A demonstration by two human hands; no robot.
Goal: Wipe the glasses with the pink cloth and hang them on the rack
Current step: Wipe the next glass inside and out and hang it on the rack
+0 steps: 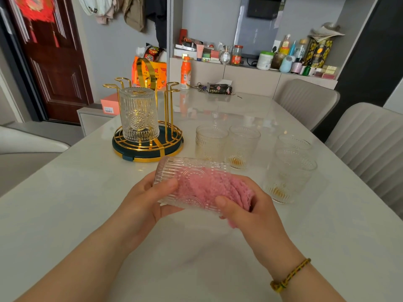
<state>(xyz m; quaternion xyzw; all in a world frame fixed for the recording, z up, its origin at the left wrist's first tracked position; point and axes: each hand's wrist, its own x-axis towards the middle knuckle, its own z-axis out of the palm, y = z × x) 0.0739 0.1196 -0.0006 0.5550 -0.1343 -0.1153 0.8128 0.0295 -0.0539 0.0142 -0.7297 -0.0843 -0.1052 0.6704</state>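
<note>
Over the surface point(87, 192), left grip point(148, 199) clasps the glass point(172, 168), right grip point(246, 212) pinches pink cloth point(242, 190) inside. Best twist down to the base!

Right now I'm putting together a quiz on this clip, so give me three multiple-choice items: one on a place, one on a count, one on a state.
1. Where is the pink cloth?
A) draped on a chair
B) pushed into the held glass
C) on the floor

2. How many upright glasses stand on the table?
A) two
B) four
C) six

3. How does the racked glass sit on the rack?
A) upside down
B) upright
C) on its side

Answers:
1 B: the right hand holds it inside the glass that the left hand grips.
2 B: four stand to the right of the rack.
3 A: its base points up, over a gold prong.
</note>
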